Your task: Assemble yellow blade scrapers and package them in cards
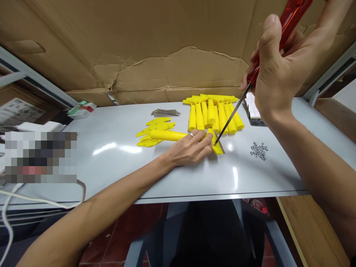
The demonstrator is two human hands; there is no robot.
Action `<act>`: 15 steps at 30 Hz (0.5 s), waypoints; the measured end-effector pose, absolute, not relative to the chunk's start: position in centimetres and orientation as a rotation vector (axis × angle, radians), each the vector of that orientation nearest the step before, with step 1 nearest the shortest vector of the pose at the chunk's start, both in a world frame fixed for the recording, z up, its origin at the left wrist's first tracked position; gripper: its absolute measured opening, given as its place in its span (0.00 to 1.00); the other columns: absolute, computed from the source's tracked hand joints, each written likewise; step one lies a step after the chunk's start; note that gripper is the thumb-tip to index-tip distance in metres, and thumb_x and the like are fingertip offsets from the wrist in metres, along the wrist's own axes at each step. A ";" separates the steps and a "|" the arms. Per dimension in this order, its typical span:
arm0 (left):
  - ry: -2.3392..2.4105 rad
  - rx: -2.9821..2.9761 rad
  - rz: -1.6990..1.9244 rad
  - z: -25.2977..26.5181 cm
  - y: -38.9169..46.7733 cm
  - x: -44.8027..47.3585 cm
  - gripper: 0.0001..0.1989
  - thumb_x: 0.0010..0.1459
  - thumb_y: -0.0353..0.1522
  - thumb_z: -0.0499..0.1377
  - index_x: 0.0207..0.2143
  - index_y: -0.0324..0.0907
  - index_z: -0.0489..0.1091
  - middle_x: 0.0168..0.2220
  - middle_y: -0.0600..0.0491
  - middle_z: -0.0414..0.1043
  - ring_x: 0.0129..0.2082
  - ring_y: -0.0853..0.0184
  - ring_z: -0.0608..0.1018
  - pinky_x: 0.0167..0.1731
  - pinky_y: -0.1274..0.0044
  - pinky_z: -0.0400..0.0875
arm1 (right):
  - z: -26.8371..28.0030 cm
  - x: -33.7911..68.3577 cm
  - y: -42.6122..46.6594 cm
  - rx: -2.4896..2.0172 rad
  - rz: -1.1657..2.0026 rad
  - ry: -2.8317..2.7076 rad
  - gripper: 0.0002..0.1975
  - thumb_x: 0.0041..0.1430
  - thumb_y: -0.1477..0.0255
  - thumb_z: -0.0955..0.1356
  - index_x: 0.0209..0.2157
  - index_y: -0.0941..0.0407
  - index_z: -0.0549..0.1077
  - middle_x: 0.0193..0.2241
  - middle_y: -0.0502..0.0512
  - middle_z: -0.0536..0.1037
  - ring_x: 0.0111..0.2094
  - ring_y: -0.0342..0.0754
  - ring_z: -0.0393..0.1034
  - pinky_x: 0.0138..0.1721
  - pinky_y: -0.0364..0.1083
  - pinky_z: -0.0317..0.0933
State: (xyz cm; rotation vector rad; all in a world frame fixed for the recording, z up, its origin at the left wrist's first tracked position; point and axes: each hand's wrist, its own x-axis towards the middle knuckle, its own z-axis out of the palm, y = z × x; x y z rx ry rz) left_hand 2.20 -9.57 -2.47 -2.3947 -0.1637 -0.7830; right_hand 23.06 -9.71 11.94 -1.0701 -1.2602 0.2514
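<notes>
My left hand (191,149) presses a yellow plastic scraper (169,135) flat on the grey table (116,163), fingers over its head end. My right hand (274,74) is raised at the upper right, gripping a screwdriver with a red translucent handle (290,18). Its metal shaft (230,119) slants down left, and the tip touches the scraper's head (217,147) beside my left fingertips.
Several assembled yellow scrapers (214,113) lie in a row behind. Flat yellow plates (155,128) and thin metal blades (165,112) sit to the left. A pile of small screws (259,151) lies at the right, by a small white box (252,109). Cardboard (155,48) lines the back.
</notes>
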 end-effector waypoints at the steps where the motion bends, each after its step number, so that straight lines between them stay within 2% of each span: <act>1: -0.163 -2.412 -0.789 -2.5 -9.6 2.2 0.07 0.69 0.24 0.56 0.38 0.43 0.65 0.45 0.43 0.79 0.41 0.59 0.79 0.37 0.66 0.75 | 12.0 23.2 -9.7 -1.077 0.174 -1.251 0.10 0.70 0.65 0.62 0.51 0.41 0.63 0.66 0.34 0.58 0.55 0.40 0.76 0.40 0.38 0.78; 4: -0.150 -2.400 -0.786 -2.4 -9.6 2.2 0.07 0.69 0.24 0.56 0.37 0.43 0.65 0.44 0.43 0.79 0.39 0.59 0.78 0.36 0.67 0.74 | 11.5 23.3 -9.0 -1.005 -0.107 -1.198 0.08 0.66 0.70 0.65 0.47 0.46 0.67 0.56 0.41 0.70 0.51 0.41 0.78 0.40 0.39 0.78; 8: -0.150 -2.322 -0.779 -2.1 -9.7 2.4 0.08 0.68 0.24 0.59 0.34 0.42 0.66 0.41 0.45 0.78 0.37 0.62 0.76 0.36 0.69 0.74 | 10.8 23.2 -8.6 -0.933 -0.217 -1.170 0.09 0.66 0.73 0.67 0.45 0.48 0.66 0.49 0.46 0.71 0.46 0.39 0.76 0.36 0.40 0.78; 12: -0.102 -2.321 -0.799 -1.8 -9.9 2.5 0.08 0.67 0.23 0.58 0.34 0.40 0.68 0.39 0.43 0.77 0.38 0.61 0.76 0.37 0.70 0.75 | 11.1 22.6 -9.6 -0.871 -0.075 -1.254 0.10 0.66 0.67 0.69 0.45 0.46 0.64 0.50 0.43 0.69 0.39 0.36 0.77 0.35 0.40 0.80; 15: -0.110 -2.322 -0.791 -1.8 -9.9 2.5 0.08 0.67 0.23 0.58 0.34 0.40 0.68 0.39 0.44 0.77 0.37 0.62 0.76 0.36 0.70 0.74 | 11.7 22.6 -10.4 -0.671 0.147 -1.368 0.07 0.69 0.66 0.65 0.46 0.46 0.64 0.53 0.38 0.71 0.42 0.36 0.80 0.39 0.42 0.81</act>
